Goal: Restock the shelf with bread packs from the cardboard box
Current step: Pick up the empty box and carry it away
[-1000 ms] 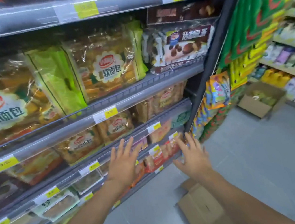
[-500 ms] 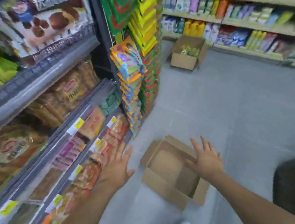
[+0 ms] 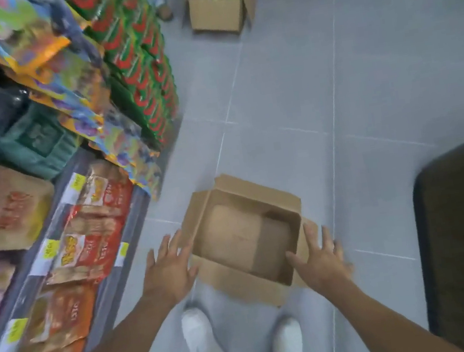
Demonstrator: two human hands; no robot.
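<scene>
An open brown cardboard box [image 3: 245,239] is sitting on the grey tiled floor [image 3: 362,92], just in front of a pair of white shoes [image 3: 202,341] and near the foot of the shelf [image 3: 58,197] along the floor's left edge. The box is showing only its bare cardboard bottom, with its flaps folded outward. The left hand [image 3: 168,271] is hovering at the box's left wall, fingers spread apart and gripping nothing. The right hand [image 3: 320,262] is reaching at the box's right wall, fingers likewise splayed and empty; whether either palm is touching the cardboard is unclear. Orange and red snack packs [image 3: 96,239] are lying on the lower shelf tiers. A second cardboard box [image 3: 217,13] is standing at the floor's far edge.
</scene>
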